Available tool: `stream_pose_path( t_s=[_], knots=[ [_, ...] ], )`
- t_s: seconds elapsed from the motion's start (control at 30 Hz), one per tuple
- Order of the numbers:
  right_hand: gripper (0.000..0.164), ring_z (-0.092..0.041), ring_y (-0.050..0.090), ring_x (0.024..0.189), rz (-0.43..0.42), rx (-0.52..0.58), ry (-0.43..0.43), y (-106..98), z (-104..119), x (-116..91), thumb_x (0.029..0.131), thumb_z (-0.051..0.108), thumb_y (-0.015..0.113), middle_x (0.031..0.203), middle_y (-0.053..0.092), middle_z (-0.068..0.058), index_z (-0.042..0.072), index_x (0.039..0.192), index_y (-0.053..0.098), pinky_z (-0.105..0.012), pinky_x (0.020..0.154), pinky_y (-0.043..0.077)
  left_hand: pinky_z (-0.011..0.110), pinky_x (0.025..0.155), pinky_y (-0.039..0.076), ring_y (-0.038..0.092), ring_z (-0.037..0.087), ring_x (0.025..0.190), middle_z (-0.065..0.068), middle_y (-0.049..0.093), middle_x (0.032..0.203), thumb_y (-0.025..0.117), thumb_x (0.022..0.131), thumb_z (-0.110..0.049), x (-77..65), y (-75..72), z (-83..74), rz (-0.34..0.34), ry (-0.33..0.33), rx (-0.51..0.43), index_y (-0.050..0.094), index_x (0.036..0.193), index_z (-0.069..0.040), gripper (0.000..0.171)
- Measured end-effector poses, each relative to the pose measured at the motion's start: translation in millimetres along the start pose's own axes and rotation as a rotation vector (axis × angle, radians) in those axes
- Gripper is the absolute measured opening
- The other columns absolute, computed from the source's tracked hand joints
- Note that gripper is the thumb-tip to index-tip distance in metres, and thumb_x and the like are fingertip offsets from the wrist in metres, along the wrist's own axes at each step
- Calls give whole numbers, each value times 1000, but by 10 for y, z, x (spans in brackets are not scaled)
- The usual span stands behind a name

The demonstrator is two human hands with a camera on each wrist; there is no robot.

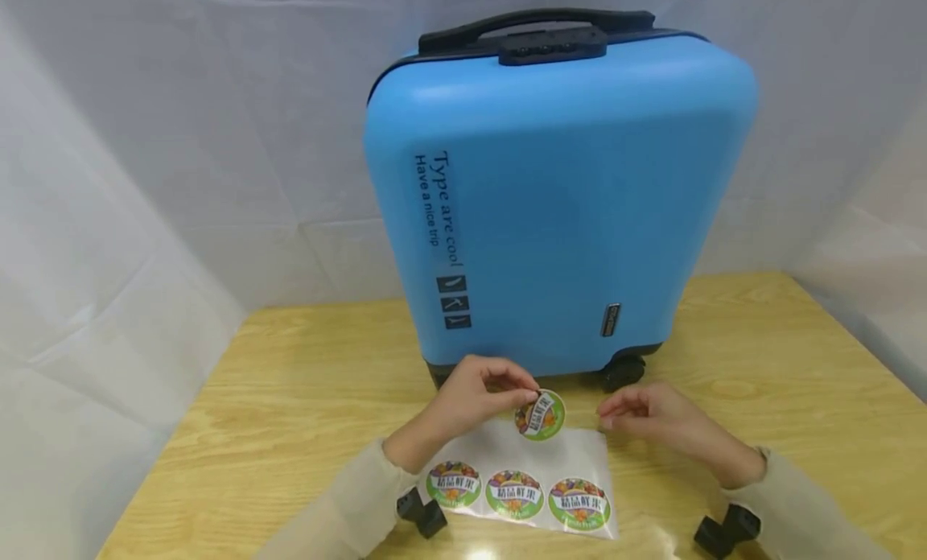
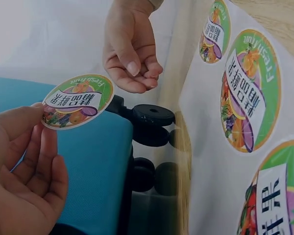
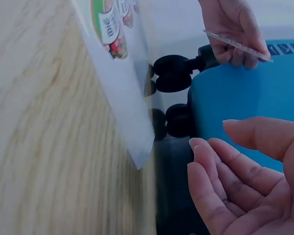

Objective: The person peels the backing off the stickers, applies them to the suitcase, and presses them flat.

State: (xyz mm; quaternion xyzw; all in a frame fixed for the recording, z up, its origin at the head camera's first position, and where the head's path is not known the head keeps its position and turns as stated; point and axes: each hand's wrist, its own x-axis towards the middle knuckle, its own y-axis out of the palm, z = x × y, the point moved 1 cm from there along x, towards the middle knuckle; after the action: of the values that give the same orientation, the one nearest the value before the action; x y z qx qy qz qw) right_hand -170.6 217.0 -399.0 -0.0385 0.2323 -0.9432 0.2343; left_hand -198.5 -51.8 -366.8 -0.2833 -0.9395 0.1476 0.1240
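Note:
My left hand (image 1: 471, 399) pinches a round fruit sticker (image 1: 540, 416) by its edge between thumb and fingers, above the sticker sheet (image 1: 500, 443). In the left wrist view the sticker (image 2: 78, 101) shows green and orange with "Fresh fruit" lettering. Three more round stickers stay on the white sheet, one of them the right-hand sticker (image 1: 579, 504). Beside the sheet's far right corner is my right hand (image 1: 662, 423); the right wrist view shows its fingers (image 3: 245, 181) loosely bent, thumb apart, nothing between them. Seen there edge-on, the held sticker (image 3: 237, 45) looks thin and flat.
A blue suitcase (image 1: 558, 206) with a black top handle (image 1: 536, 19) stands upright on the wooden table (image 1: 304, 415), just behind the hands. Its black wheel (image 1: 623, 372) shows at the lower right. White cloth (image 1: 217, 142) hangs behind and at both sides.

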Motion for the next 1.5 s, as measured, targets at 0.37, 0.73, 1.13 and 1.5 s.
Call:
stream_pose_path(
  t_s=[0.37,0.73,1.13,1.5],
  knots=[
    [27,-20,66,79,-49,69,-68,100,303,31,90,18,64,94,68,-21,-6,103,66,-34,71,56,25,71,54,62,8,74,12,70,89,71,84,-11,18,-6,-11,30,3,3,70,94,1,15],
    [23,-17,66,75,-53,111,-99,161,475,91,90,17,65,93,67,-23,-2,102,68,-35,69,56,24,69,54,63,8,73,11,70,90,70,85,-11,21,3,-31,68,-4,18,71,94,0,14],
    [18,-15,63,67,-40,67,-100,220,545,128,88,15,66,83,69,-11,-1,97,70,-30,63,54,25,67,54,63,8,72,8,71,89,70,84,-9,11,43,-66,88,-15,0,72,94,-2,12],
    [15,-15,62,64,-72,42,-105,243,511,143,87,13,66,78,68,-10,-1,91,70,-26,60,53,25,67,54,64,7,72,10,71,89,70,85,-8,6,53,-75,93,-2,-4,71,96,-1,13]
  ],
)
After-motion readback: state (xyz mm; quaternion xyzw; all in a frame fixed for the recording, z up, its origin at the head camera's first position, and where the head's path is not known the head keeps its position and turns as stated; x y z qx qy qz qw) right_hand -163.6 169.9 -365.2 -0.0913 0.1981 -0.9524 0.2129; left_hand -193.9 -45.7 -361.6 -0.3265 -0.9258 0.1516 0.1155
